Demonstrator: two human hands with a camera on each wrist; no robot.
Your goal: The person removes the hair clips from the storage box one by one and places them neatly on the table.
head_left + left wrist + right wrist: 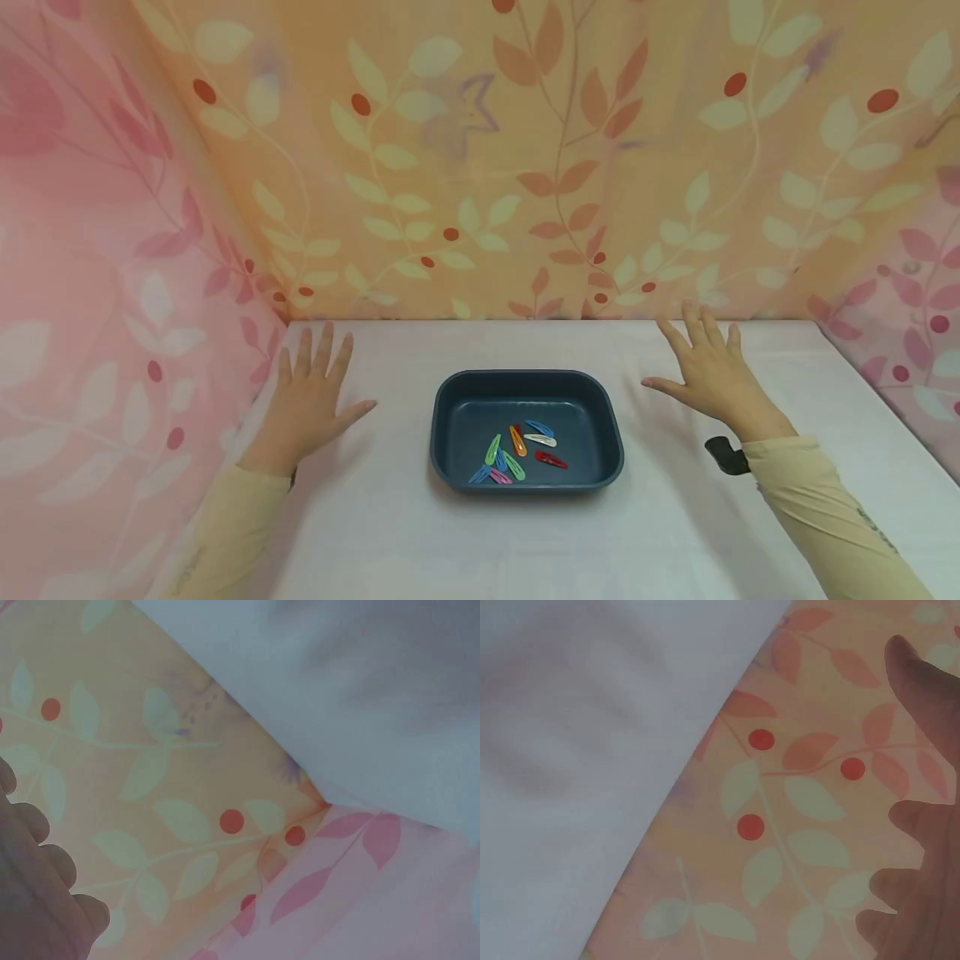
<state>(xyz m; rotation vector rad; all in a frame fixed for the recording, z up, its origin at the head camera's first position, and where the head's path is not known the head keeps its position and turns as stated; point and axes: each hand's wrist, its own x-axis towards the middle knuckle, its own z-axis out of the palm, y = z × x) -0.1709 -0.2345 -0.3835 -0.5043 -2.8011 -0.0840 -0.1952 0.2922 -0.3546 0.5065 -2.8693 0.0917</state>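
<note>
A dark blue rectangular tray (527,487) stands in the middle of the white table. Several snap hair clips lie loose on its floor: an orange clip (517,441), a white clip (541,439), a dark red clip (551,459), plus green, blue and pink ones bunched toward the front left. To the left of the tray, my left hand (303,408) is spread with straight fingers and holds nothing. My right hand (712,375), likewise spread and bare of any object, is to the tray's right. Both hands are apart from the tray, and their fingers show at the edges of the wrist views.
The white tabletop (390,533) reaches back to an orange leaf-patterned cloth (465,183). Pink patterned cloth (97,250) lines the left side, with more at the right. A black wrist piece (726,457) sits by the right sleeve's cuff.
</note>
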